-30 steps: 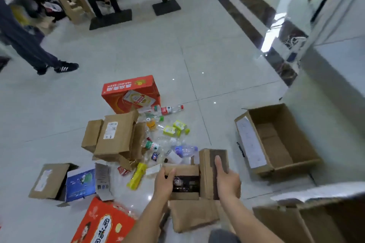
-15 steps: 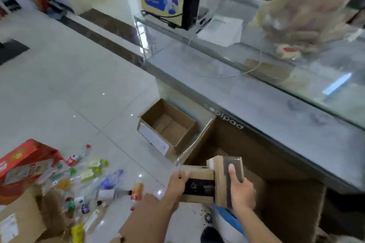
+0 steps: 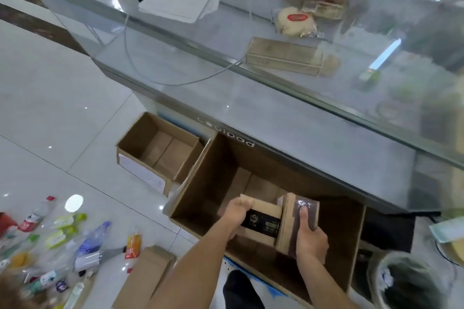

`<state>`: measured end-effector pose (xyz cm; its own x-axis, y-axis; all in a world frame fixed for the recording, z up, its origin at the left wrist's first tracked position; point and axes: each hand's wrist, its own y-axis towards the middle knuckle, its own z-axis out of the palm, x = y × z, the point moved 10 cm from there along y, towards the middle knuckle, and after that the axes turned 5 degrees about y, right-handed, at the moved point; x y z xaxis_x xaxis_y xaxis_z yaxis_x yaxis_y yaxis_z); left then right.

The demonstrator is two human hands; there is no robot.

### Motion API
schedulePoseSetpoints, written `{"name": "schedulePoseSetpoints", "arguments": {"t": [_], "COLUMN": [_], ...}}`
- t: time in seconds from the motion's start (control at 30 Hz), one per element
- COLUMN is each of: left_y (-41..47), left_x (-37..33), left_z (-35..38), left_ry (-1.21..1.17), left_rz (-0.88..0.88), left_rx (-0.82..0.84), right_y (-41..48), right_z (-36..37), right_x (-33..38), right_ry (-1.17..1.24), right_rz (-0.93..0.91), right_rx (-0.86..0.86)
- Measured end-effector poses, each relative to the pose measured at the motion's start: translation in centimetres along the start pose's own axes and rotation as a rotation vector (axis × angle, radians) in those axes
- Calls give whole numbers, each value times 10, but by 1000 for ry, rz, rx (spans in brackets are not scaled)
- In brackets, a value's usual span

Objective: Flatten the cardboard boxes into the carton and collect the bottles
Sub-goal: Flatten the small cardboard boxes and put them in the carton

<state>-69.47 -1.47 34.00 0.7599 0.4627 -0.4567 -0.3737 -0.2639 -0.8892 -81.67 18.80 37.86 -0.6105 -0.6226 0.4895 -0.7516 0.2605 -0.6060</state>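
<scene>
Both hands hold a small brown cardboard box [image 3: 270, 223] with a black label over the big open carton [image 3: 206, 178]. My left hand [image 3: 236, 211] grips its left end. My right hand [image 3: 310, 234] grips the taped flap on its right, thumb on top. The carton stands against the counter and looks nearly empty inside. Several plastic bottles [image 3: 91, 246] lie scattered on the tiled floor at the lower left, among them an orange-labelled one [image 3: 132, 246] and a red-labelled one [image 3: 34, 217].
A smaller open cardboard box [image 3: 160, 150] stands left of the carton. A glass display counter [image 3: 313, 118] runs across the right and top. A flat cardboard piece [image 3: 145, 278] lies by my left arm. A bin [image 3: 406, 283] with a plastic liner stands at the lower right.
My view swung right from the floor pile to the counter. The small box, held in both hands throughout, moved from above the floor to above the big carton.
</scene>
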Motion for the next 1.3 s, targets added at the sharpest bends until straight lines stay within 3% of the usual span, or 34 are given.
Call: {"name": "schedulePoseSetpoints", "arguments": {"t": [0.13,0.23,0.3,0.43,0.6,0.8,0.93,1.07,1.3], "left_y": [19,28,32,27,-25,-102,-141,-165,-73], "left_x": [-13,-15,-6,21,68,184,305,440,626], "left_z": [12,1,-6,-36,-121,-263,-336,-362,-341], "left_ry": [108,487,648,792,742,493,291,86,-177], "left_rz": [-42,-81,-85,-93,-140,-205,-251,-383,-510], "left_rx": [-32,-127,-125,-91,-114,-297,-428,-544,-617], "right_y": [28,41,44,24,-66,-250,-376,-462,-456], "right_z": [7,22,27,51,132,267,347,408,542], "right_x": [5,-2,-6,11,48,40,-29,-125,-310], "right_ry": [67,-33,-186,-685,-1020,-1240,-1387,-1555,-1777], "right_rz": [48,137,120,-178,-494,-930,-1085,-1237,-1405], "right_rx": [120,272,323,438,628,870,1051,1171,1299]}}
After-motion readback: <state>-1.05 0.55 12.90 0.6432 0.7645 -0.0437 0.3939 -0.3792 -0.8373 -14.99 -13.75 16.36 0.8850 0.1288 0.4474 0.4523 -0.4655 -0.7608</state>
